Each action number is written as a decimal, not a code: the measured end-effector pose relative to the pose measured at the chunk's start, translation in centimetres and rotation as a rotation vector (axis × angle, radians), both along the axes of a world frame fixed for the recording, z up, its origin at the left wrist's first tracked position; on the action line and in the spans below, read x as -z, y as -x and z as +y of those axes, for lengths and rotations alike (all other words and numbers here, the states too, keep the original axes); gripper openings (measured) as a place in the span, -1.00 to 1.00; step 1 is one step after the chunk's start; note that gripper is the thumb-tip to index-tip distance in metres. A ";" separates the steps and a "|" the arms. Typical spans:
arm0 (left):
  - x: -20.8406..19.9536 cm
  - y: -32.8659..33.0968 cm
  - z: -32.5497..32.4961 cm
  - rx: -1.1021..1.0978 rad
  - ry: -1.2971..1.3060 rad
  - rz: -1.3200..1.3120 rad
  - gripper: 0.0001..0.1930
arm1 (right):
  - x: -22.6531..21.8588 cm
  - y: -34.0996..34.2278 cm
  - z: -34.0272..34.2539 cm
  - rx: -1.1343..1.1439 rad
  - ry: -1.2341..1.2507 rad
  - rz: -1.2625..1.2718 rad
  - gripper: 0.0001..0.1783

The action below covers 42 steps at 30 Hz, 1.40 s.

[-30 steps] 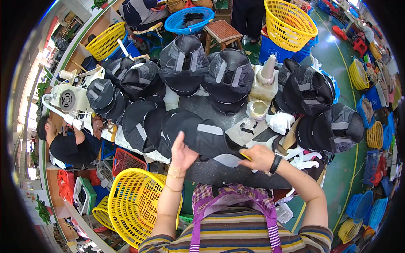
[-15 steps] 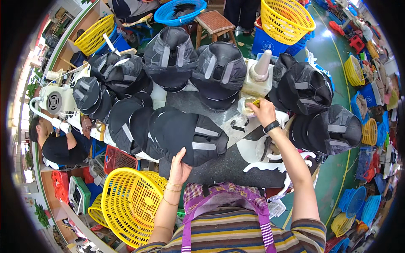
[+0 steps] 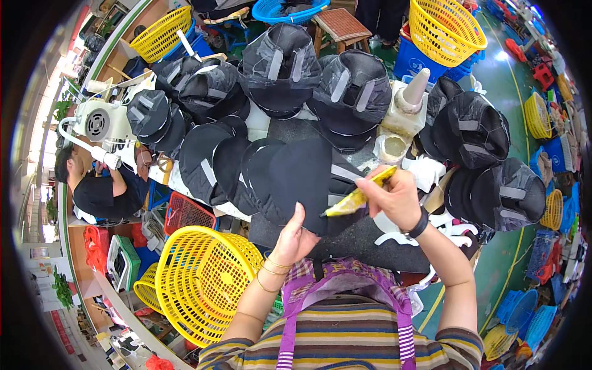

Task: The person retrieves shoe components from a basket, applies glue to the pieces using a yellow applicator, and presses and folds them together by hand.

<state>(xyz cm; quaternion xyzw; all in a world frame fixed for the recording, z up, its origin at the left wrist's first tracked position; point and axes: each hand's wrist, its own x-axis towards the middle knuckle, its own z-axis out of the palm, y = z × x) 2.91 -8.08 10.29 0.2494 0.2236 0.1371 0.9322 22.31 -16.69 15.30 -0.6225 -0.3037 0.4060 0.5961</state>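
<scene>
Right hand [image 3: 398, 196]'s pinching one yellow brush [image 3: 350, 202], left hand [image 3: 293, 244]'s gripping one black fabric piece [image 3: 302, 179] over the bench [image 3: 345, 245]. One pot [image 3: 378, 146] has yellowish goo [image 3: 393, 147], one blue basket [image 3: 290, 19] dark bits [image 3: 297, 8].

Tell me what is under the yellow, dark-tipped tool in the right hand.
Black fabric pieces with pale grey strips show beneath it; whatever lies directly under the tool and right hand is hidden.

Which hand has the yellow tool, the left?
No, the right hand grips the yellow tool, while the left hand has its thumb on the black piece.
</scene>
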 end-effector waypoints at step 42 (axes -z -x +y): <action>-3.6 -1.6 2.2 -0.125 0.058 -0.179 -0.53 | -4.1 1.3 -3.4 -0.035 -0.425 -0.722 -0.75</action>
